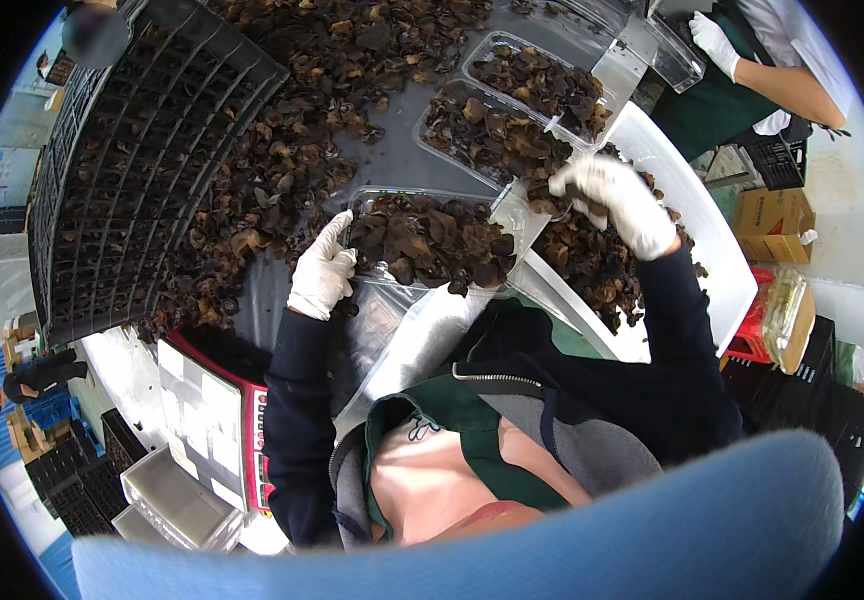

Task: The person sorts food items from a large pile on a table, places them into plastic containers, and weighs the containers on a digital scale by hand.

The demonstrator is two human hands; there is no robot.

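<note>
My left hand, in a white glove, grips the left end of a clear plastic tray heaped with dark brown wood ear mushrooms. The tray sits in front of me near the work surface's edge. My right hand, gloved too, hovers with curled fingers above a white bin of loose wood ears. Dark pieces show by its fingers, but blur hides whether they are held. Two more filled clear trays, a nearer one and a farther one, stand beyond.
A black plastic crate leans at the left beside a wide pile of wood ears. A red weighing scale stands by my left forearm. Across the right side, a co-worker's gloved hand is near a clear tray.
</note>
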